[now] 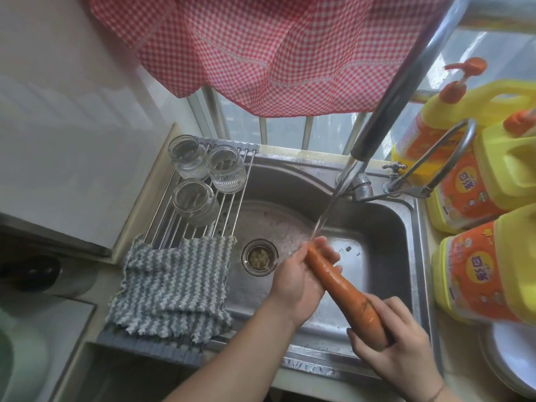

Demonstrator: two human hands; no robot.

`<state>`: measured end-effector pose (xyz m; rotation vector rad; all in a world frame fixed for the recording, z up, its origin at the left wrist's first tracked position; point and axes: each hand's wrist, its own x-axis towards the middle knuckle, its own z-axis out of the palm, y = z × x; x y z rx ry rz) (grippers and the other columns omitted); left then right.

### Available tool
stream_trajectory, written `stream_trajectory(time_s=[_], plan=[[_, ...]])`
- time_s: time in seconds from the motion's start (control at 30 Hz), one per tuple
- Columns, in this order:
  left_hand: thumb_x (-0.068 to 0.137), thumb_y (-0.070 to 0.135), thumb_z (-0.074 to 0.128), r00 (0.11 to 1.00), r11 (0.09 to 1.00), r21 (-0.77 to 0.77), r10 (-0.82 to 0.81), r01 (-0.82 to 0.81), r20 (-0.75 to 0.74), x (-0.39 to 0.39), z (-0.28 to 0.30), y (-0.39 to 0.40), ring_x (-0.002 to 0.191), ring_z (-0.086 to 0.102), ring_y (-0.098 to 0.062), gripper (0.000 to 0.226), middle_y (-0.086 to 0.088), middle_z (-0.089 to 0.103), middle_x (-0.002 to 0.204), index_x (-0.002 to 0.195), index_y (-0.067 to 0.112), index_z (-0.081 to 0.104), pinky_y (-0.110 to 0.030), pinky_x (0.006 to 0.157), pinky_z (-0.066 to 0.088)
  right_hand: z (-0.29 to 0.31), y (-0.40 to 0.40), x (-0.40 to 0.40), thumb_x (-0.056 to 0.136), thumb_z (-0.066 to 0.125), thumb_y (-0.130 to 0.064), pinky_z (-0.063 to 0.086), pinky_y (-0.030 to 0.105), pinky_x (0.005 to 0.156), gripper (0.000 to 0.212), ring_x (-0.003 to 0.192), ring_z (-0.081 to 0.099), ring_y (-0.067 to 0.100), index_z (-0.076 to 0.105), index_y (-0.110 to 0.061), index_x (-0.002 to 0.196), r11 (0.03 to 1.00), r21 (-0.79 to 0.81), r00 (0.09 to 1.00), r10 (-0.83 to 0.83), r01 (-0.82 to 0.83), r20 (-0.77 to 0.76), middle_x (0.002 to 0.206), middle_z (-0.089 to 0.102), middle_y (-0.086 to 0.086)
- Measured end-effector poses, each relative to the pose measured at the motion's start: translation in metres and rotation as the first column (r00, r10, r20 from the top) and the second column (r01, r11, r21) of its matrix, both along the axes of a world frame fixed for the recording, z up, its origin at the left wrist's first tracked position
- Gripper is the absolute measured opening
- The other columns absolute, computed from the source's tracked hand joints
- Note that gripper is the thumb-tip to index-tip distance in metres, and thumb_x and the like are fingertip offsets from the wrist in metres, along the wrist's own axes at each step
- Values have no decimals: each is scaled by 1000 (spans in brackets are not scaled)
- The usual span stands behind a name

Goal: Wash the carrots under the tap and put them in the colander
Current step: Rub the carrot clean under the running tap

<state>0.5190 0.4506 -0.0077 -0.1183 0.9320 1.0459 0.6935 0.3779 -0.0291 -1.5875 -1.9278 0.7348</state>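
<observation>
Now both hands hold the carrot (345, 288) at lower centre (under the stream): left hand (301, 280) fingers curl around its tip, right hand (397, 346) grips the thick end.

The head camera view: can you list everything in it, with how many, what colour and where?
carrot: one, orange, over the sink, tip under the water stream
tap: one, silver, running, above the sink
sink: one, steel, centre
glass jars: three, clear, on the rack left of the sink
cloth: one, grey-white striped, on the rack's near end
detergent bottles: at least three, yellow-orange, right
curtain: red check, top
left hand: holds the carrot's tip end
right hand: grips the thick end
</observation>
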Motion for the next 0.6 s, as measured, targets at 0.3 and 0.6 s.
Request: stream_trajectory(time_s=[0.3,0.6], plan=[[106,36,34,997,994,-95,-61,56,-54,3,9,17,47,42,-15,55,0,38,51,55,19,42,-30,61,35,-6,-3,2,66,72,-34,44,14,60,51,65,49,13,69,-10,111,996,89,998,5,-11,64,80,55,3],[104,24,37,994,999,54,-9,3,112,1,10,4,77,59,-21,40,-9,62,81,87,8,68,-35,87,46,4,1,1,62,73,-43,41,6,73,59,78,59,4,71,-10,111,998,-63,993,-35,28,-112,84,58,-2]])
